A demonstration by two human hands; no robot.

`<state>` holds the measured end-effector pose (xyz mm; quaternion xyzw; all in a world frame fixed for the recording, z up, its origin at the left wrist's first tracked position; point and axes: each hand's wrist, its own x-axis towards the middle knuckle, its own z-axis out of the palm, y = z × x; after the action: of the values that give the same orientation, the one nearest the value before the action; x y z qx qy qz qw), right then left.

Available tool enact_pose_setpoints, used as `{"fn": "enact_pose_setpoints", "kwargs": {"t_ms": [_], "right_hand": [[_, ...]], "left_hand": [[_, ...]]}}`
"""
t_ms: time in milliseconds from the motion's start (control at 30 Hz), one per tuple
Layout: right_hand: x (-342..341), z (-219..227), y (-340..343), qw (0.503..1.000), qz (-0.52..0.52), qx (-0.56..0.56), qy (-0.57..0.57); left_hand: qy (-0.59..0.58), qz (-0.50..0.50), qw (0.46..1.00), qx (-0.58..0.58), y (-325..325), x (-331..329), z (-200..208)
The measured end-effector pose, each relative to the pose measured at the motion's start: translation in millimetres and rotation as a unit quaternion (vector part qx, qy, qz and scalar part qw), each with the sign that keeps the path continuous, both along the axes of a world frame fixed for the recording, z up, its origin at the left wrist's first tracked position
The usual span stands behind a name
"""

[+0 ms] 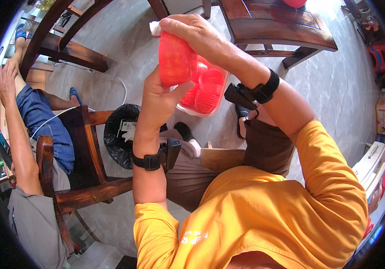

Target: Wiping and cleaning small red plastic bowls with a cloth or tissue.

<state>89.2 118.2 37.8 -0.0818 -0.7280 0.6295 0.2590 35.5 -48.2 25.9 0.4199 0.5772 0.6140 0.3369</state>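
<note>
In front of me a red plastic cup (174,60) with faint gold markings is held between both hands. My left hand (160,96) grips its lower end, thumb along the near side. My right hand (197,38) is closed over its upper end, thumb along the top edge; most of its fingers are hidden. Something white and crumpled, like a tissue or cloth (155,28), pokes out beside the right thumb. Below the hands a clear plastic tub (219,110) holds several red ribbed plastic cups (210,92), partly covered by my hands and the held cup.
A bin with a black liner (111,134) stands left of my leg. Another person in denim shorts (51,125) is on the left, by a wooden chair (82,197). A dark wooden chair (277,33) stands at the far right, with a red round object (294,2) on it.
</note>
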Motion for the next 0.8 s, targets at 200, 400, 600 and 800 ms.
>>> {"fn": "enact_pose_setpoints", "kwargs": {"t_ms": [200, 400, 600, 800], "right_hand": [[0.7, 6.1, -19.4, 0.975, -0.019, 0.221, 0.005], [4.6, 7.5, -34.0, 0.866, -0.045, 0.471, 0.165], [-2.7, 5.1, -6.3, 0.973, -0.044, 0.224, 0.034], [1.6, -1.0, -22.7, 0.924, -0.043, 0.36, 0.123]], "left_hand": [[-0.081, -0.008, 0.997, -0.001, -7.6, -8.0, -3.0], [0.026, 0.043, 0.999, -0.016, -10.5, -12.7, -6.8], [0.02, 0.024, 0.999, -0.023, -4.5, -2.2, -0.5], [0.057, 0.03, 0.997, -0.043, -4.9, -8.9, -5.4]]}}
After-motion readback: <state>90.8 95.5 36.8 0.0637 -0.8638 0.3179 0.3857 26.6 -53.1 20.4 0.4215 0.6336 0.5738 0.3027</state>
